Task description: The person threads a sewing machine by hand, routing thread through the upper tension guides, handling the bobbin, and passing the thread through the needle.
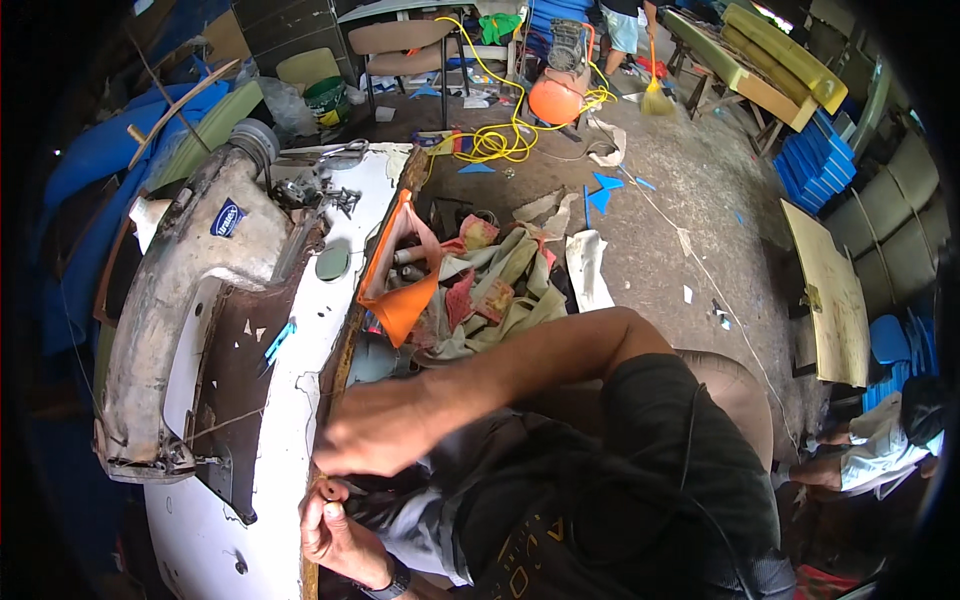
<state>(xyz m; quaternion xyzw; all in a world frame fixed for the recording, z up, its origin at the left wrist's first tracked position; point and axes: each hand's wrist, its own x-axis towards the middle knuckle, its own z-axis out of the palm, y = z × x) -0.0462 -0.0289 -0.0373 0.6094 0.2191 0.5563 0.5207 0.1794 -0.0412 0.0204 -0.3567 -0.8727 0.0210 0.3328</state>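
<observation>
My right hand [372, 432] reaches across from the right and curls its fingers down at the edge of the white table [300, 330]. Just below it, my left hand [335, 535], with a watch on the wrist, pinches upward at the same spot. Both hands close on a bit of dark fabric [400, 492] at the table edge; what exactly sits between the fingertips is too small to tell. An old grey sewing machine [190, 300] stands on the table to the left, and a thin thread [250, 415] runs from it toward my hands.
An orange plastic funnel [402, 300] and a pile of rags [490, 290] lie past the table edge. Scissors [340, 152] rest at the table's far end. Farther off are a chair [400, 45], an orange compressor [556, 98] with yellow hose [500, 135], a person sweeping [628, 30] and a seated person [880, 450].
</observation>
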